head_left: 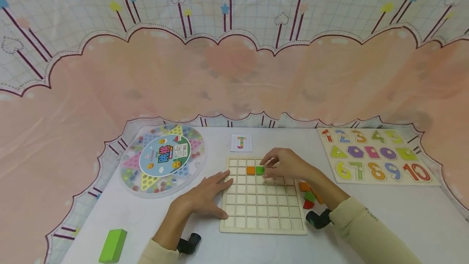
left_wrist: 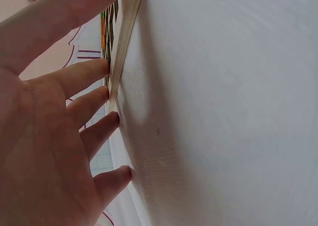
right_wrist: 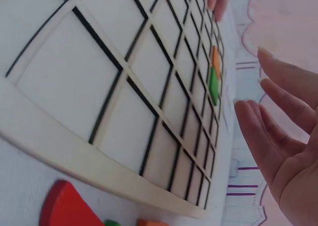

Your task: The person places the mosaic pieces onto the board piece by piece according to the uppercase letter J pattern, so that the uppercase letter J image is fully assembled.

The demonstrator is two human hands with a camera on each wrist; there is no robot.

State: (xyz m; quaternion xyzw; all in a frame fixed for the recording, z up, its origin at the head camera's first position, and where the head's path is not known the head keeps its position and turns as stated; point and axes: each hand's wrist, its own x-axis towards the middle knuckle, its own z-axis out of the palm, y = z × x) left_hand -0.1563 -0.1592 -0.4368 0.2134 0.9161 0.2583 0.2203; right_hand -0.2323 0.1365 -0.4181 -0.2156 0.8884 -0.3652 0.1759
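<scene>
Two: orange square tile (head_left: 250, 170), green square tile (head_left: 259, 170) — adjoining cells, far part of wooden grid board (head_left: 263, 231). Left hand (head_left: 207, 194): spread, touching board's left edge; best kept steady. Right hand (head_left: 286, 163): fingers parted, empty, over board; tiles should seat flush.

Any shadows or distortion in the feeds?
Head view: the grid board darkens beneath the right hand; left wrist view: a soft shadow falls across the table beside the grid board; right wrist view: the grid board slants steeply, its far squares squeezed.

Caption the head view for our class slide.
Left hand at a gridded board, right hand near its orange tile and green tile.
</scene>
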